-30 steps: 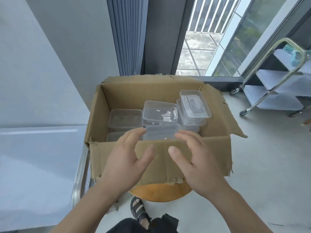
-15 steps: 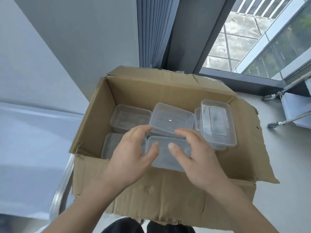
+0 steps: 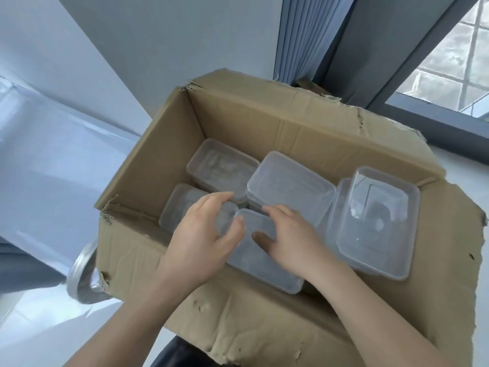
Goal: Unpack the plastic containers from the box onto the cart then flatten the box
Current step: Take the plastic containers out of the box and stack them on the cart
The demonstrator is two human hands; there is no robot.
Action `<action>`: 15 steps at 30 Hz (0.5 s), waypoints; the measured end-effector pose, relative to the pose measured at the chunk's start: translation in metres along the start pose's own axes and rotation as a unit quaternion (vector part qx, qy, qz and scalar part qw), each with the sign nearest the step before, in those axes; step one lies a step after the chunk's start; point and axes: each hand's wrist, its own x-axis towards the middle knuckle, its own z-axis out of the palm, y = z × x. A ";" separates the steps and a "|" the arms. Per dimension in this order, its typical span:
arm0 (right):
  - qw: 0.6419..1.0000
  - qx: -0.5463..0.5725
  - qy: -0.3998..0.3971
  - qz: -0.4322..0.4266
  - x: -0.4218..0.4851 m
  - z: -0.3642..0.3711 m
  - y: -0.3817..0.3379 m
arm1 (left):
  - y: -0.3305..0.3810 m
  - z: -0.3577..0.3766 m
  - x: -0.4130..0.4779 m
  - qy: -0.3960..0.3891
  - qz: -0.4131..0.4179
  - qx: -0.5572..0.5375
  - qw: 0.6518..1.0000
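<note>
An open, worn cardboard box [image 3: 264, 123] holds several clear lidded plastic containers. The nearest container [image 3: 264, 268] lies against the front wall. My left hand [image 3: 203, 242] and my right hand [image 3: 293, 239] both reach into the box and curl over its far end, thumbs pressed on its lid. Other containers sit at the back left [image 3: 219, 165], in the middle [image 3: 291, 186], at the right [image 3: 378, 226] and at the front left [image 3: 177, 207], the last partly hidden by my left hand.
The cart's white top [image 3: 39, 181] lies to the left of the box, its metal handle [image 3: 79, 274] at the box's front left corner. A grey wall, a ribbed curtain [image 3: 304, 35] and a window [image 3: 449, 62] stand behind the box.
The view has closed in on the box. Both hands have gone from hovering over the front wall down into the box and onto the nearest container.
</note>
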 end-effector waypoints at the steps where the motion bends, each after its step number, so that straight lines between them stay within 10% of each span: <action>1: 1.000 -0.019 -0.007 -0.006 0.005 0.002 0.001 | -0.001 0.001 0.001 -0.002 -0.005 -0.002 1.000; 15: 0.997 -0.060 0.034 0.029 0.014 0.000 -0.002 | -0.008 -0.011 0.021 -0.033 0.019 0.023 0.999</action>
